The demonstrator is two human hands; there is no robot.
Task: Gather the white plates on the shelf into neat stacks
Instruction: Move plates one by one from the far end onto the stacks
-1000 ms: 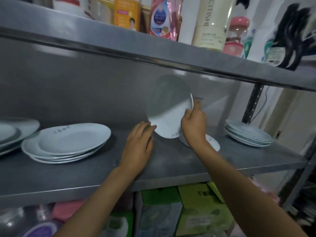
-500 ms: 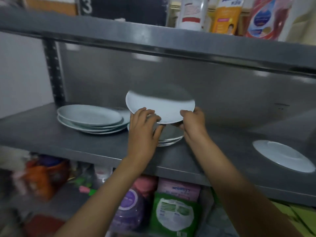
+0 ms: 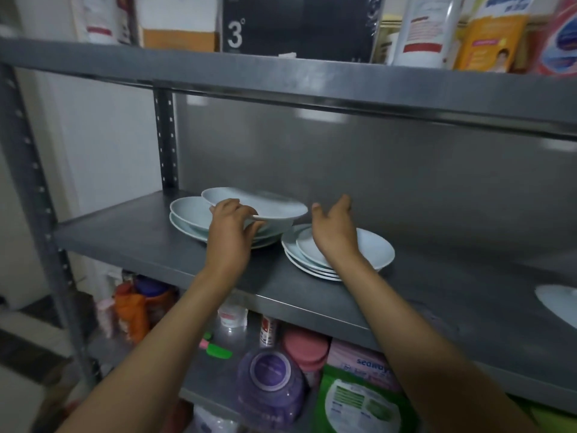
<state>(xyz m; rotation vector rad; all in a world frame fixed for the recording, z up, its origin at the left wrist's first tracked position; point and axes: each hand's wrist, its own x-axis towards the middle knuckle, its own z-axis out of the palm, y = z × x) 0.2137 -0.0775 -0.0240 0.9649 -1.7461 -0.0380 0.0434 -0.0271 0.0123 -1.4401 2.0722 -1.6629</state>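
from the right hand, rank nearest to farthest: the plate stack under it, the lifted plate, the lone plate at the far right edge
Measured from the right hand in the head view:
1. Plate stack, directly beneath the hand and wrist.
2. Lifted plate, just to its left, gripped by the left hand.
3. Lone plate, far along the shelf to the right, cut off by the picture's edge.

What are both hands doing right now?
Left hand: closed on the rim of a white plate, above the left stack.
Right hand: open, holding nothing.
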